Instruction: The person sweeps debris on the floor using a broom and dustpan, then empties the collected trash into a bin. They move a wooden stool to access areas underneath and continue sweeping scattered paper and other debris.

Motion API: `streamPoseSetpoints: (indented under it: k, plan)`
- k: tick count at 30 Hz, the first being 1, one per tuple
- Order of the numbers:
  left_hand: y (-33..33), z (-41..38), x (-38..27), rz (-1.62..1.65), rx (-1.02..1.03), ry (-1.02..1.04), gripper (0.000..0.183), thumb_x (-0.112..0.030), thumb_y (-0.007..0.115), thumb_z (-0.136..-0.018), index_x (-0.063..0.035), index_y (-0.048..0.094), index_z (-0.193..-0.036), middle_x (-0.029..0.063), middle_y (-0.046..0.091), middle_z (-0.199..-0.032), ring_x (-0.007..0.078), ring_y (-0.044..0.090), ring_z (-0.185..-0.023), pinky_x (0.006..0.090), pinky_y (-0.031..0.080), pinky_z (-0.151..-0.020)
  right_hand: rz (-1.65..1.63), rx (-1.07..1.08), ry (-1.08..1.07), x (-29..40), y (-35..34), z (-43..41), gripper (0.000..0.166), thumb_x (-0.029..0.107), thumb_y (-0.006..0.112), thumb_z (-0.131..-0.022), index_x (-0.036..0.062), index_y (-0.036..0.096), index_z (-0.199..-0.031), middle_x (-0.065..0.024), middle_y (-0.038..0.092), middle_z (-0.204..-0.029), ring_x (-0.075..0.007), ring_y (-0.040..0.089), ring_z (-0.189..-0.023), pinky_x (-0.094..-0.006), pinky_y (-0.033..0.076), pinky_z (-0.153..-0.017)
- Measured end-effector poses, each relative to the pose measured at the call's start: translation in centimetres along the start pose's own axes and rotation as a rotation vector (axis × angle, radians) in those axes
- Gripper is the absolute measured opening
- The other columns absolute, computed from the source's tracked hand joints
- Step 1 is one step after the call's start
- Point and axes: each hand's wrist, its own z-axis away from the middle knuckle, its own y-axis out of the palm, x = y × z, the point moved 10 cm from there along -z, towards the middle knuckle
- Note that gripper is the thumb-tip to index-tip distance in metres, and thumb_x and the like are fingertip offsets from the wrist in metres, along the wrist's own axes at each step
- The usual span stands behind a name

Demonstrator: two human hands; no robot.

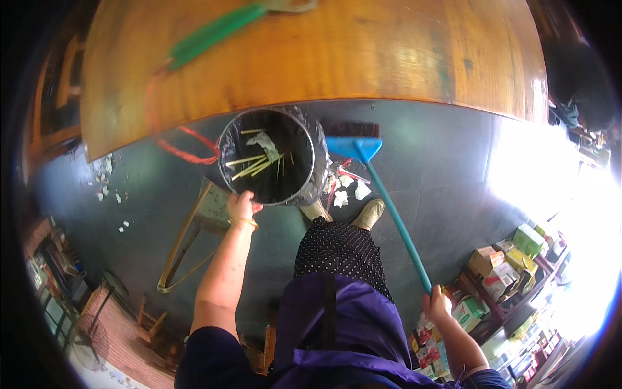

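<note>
My left hand [242, 209] grips the near rim of a round waste bin [315, 160] lined with a black plastic bag. Bamboo sticks [252, 165] and a crumpled tissue [263, 144] lie inside the tilted bin. My right hand [438, 307] is closed around the upper end of the handle of a blue broom [396, 209]. The broom's dark bristles [352, 129] are near the table edge. Crumpled paper scraps [347, 184] and red strips lie on the floor between the bin, the broom head and my shoes. A dustpan [214, 204] with a long bent handle rests left of my feet.
A wooden table [340, 58] spans the front, with a green-handled object [216, 36] and a red cord [187, 155] hanging over its edge. More scraps [104, 180] litter the floor at left. Shelves of boxes [500, 277] stand at right; a wooden stool [149, 318] stands lower left.
</note>
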Motion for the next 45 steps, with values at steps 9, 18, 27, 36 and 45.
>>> streamPoseSetpoints:
  k: [9,18,27,36,45]
  plan:
    - [18.7,-13.6,6.3,0.121,0.137,-0.191,0.020,-0.012,0.056,-0.085,0.0015,0.051,-0.098,0.0184,0.062,-0.076,0.0285,0.063,-0.063,0.0413,0.056,-0.062,-0.176,0.090,0.128,4.9,14.9,-7.3,0.045,0.031,0.051,-0.087,-0.0058,0.036,-0.108,-0.0283,0.061,-0.086,-0.0435,0.062,-0.080,-0.0504,0.052,-0.068]
    - [29.9,-16.3,8.6,0.231,0.442,-0.241,0.098,-0.056,0.064,-0.077,-0.0153,0.003,-0.141,0.0230,0.028,-0.142,0.0385,0.046,-0.120,0.0540,0.050,-0.084,-0.155,0.238,0.191,4.4,20.1,-0.6,0.037,0.035,0.052,-0.084,-0.0003,0.046,-0.095,-0.0258,0.063,-0.078,-0.0422,0.063,-0.076,-0.0494,0.051,-0.069]
    - [-1.0,-10.5,15.2,-0.914,0.406,0.260,0.054,-0.032,0.066,-0.082,-0.0028,0.050,-0.125,0.0152,0.066,-0.106,0.0230,0.062,-0.100,0.0315,0.047,-0.089,-0.160,-0.060,-0.073,3.9,15.1,-2.1,0.032,0.029,0.056,-0.084,0.0017,0.044,-0.093,-0.0216,0.060,-0.068,-0.0415,0.060,-0.063,-0.0505,0.047,-0.057]
    - [-23.3,21.6,-4.4,-1.422,-0.281,1.284,0.058,-0.012,0.065,-0.074,-0.0052,0.047,-0.128,0.0145,0.054,-0.122,0.0356,0.047,-0.118,0.0539,0.027,-0.104,0.133,-0.009,-0.081,4.2,14.4,-7.3,0.031,0.029,0.050,-0.090,0.0007,0.044,-0.101,-0.0203,0.065,-0.085,-0.0387,0.064,-0.083,-0.0472,0.051,-0.073]
    - [-39.2,7.8,7.1,-0.134,-0.286,-0.068,0.103,-0.070,0.052,-0.076,-0.0098,0.008,-0.147,0.0210,0.014,-0.150,0.0321,0.015,-0.139,0.0605,0.024,-0.103,-0.025,-0.175,-0.154,0.4,14.9,-2.3,0.028,0.028,0.057,-0.084,0.0008,0.051,-0.088,-0.0215,0.061,-0.073,-0.0378,0.062,-0.071,-0.0464,0.048,-0.065]
